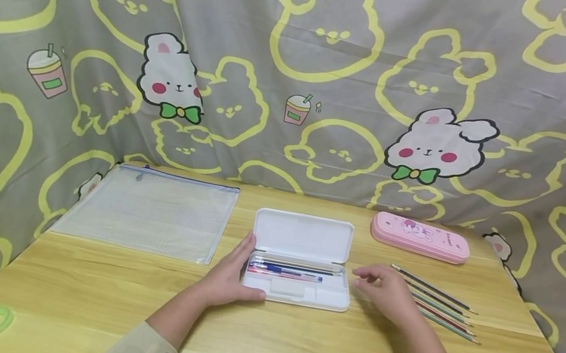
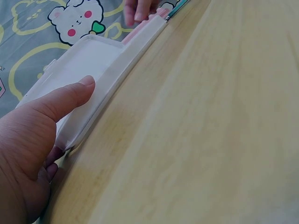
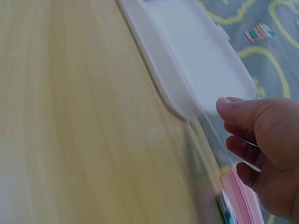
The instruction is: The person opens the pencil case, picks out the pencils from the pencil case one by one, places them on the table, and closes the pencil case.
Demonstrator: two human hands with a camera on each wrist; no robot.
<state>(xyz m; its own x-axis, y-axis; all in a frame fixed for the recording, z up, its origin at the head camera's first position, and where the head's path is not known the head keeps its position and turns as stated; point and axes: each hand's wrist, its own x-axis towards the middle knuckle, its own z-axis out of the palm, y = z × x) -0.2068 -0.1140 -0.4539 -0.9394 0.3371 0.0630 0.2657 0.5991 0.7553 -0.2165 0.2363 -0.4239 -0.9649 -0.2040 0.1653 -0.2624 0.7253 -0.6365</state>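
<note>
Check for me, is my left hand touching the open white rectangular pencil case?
Touching: the left wrist view shows the left hand holding one end of the open white rectangular pencil case, its thumb resting on the near side.

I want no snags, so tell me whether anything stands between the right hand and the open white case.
Nothing visible: in the head view only a narrow gap separates the right hand from the white case. The loose pencils lie to the hand's right, outside that gap.
</note>
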